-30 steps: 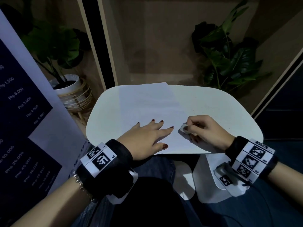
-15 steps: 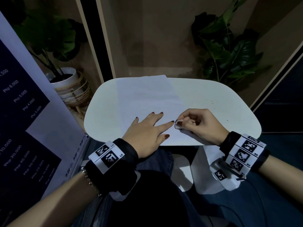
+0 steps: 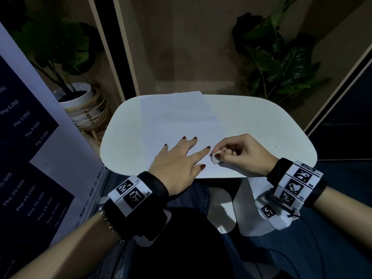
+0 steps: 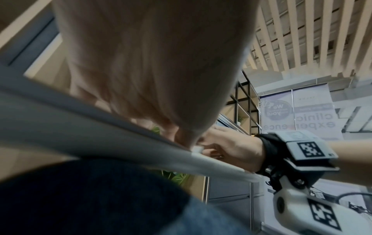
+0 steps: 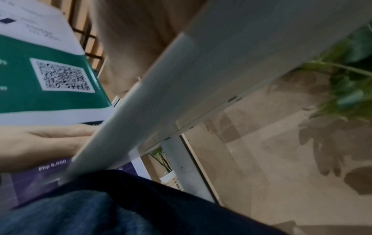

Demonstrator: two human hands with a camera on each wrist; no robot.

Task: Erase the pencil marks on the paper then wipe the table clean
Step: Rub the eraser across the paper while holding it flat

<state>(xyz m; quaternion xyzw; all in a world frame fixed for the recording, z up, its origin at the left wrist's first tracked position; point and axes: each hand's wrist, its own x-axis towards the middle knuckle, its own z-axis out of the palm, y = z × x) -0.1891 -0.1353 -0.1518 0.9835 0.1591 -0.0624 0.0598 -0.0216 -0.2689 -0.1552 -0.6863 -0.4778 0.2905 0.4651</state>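
— Pot contents, upper left of the frame?
— White pot point(image 3: 80, 97) in a woven stand holds a dark-leaved plant point(image 3: 54, 43).
— Centre?
— Paper point(image 3: 177, 125) lies flat on the white table point(image 3: 271, 125). Left hand point(image 3: 177, 160) rests on the sheet, fingers straight and spread, grasping nothing.
— Right of centre?
— Right hand point(image 3: 243, 156) pinches a white eraser point(image 3: 216, 158) between thumb and fingers, at the paper's near right edge, just beside the left index fingertip. Dark specks dot the table at right.

"Php 6,000", "Php 5,000" on the price banner point(image 3: 30, 125)
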